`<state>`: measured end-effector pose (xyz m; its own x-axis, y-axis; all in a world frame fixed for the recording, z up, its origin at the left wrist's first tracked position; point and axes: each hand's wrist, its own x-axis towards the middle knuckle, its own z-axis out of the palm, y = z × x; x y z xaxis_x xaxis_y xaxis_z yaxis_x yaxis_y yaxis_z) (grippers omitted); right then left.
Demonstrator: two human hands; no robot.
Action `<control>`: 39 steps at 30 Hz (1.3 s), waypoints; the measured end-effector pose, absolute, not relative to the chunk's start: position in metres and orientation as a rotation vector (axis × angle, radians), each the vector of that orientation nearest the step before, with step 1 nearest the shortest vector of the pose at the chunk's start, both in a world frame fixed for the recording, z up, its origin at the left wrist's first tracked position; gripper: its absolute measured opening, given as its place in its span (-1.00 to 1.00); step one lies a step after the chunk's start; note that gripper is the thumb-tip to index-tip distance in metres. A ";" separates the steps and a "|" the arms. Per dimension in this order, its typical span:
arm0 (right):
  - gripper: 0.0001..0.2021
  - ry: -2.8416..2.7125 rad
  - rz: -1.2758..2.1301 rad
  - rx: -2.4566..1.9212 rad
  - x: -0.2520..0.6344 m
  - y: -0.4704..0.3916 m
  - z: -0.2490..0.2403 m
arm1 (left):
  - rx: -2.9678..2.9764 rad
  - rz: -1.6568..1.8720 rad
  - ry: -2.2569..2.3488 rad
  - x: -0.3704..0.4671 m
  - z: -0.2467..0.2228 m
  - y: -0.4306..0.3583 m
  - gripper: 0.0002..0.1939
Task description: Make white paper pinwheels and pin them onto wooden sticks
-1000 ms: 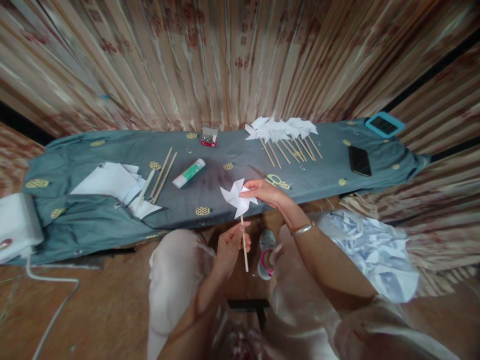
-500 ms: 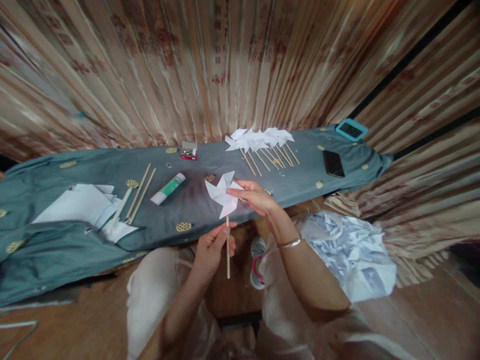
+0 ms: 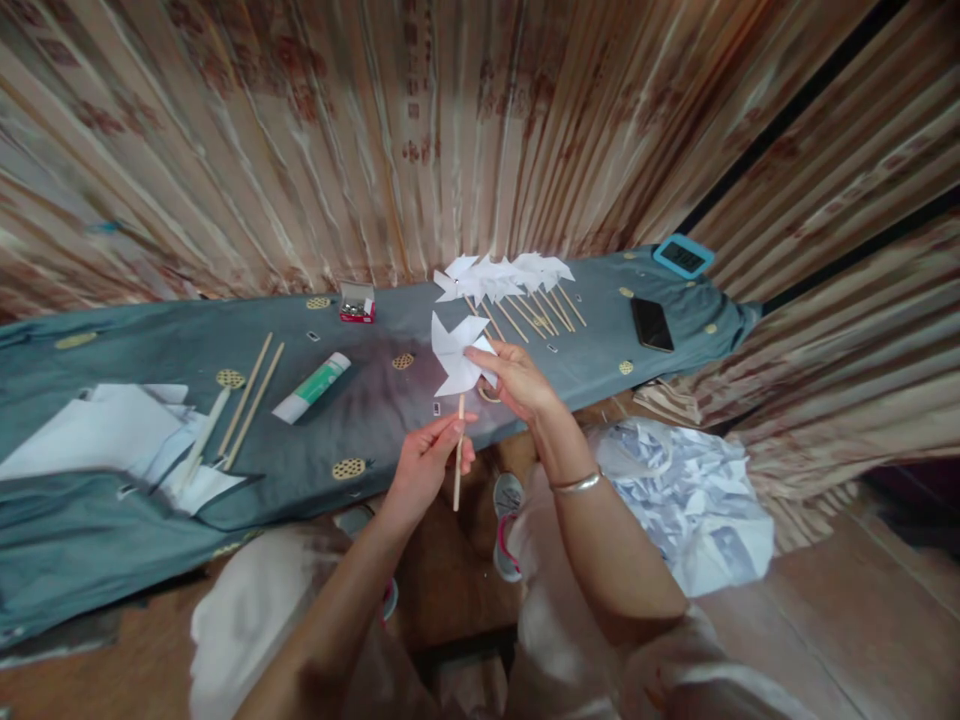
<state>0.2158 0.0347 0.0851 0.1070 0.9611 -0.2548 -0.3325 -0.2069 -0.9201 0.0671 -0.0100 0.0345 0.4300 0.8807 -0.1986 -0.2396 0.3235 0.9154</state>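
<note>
A white paper pinwheel (image 3: 453, 356) on a thin wooden stick is held up over the front edge of the cloth-covered table. My left hand (image 3: 433, 458) pinches the stick below the paper blades. With thumb and fingers, my right hand (image 3: 517, 378) grips the pinwheel's head near its centre; the fingers behind the paper are hidden. Beyond my hands, several finished-looking pinwheels (image 3: 510, 276) lie in an overlapping row, sticks towards me. A small red box (image 3: 357, 304) of metal pins sits left of that row, and a green and white glue stick (image 3: 312, 388) lies nearer.
On the left are two loose wooden sticks (image 3: 253, 405), a pale pen-like rod (image 3: 207, 432) and white paper sheets (image 3: 97, 432). A phone (image 3: 651, 325) and a blue-framed digital clock (image 3: 683, 257) are at the right. A plastic bag of paper scraps (image 3: 690, 500) stands beside my leg.
Both hands have raised the pinwheel slightly, and its blades have turned a little. My view has shifted, so the table things appear farther left.
</note>
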 end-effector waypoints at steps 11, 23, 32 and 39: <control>-0.69 -0.846 1.386 -1.267 0.204 0.042 0.074 | 0.858 0.910 0.865 0.058 0.021 -0.011 -0.56; -0.72 -0.906 1.372 -1.264 0.196 0.047 0.069 | 0.839 0.924 0.831 0.049 0.019 -0.012 -0.59; -0.70 -0.928 1.354 -1.238 0.196 0.047 0.065 | 0.826 0.920 0.841 0.048 0.021 -0.013 -0.59; -0.68 -0.902 1.404 -1.261 0.194 0.046 0.068 | 0.780 0.975 0.843 0.051 0.021 -0.012 -0.58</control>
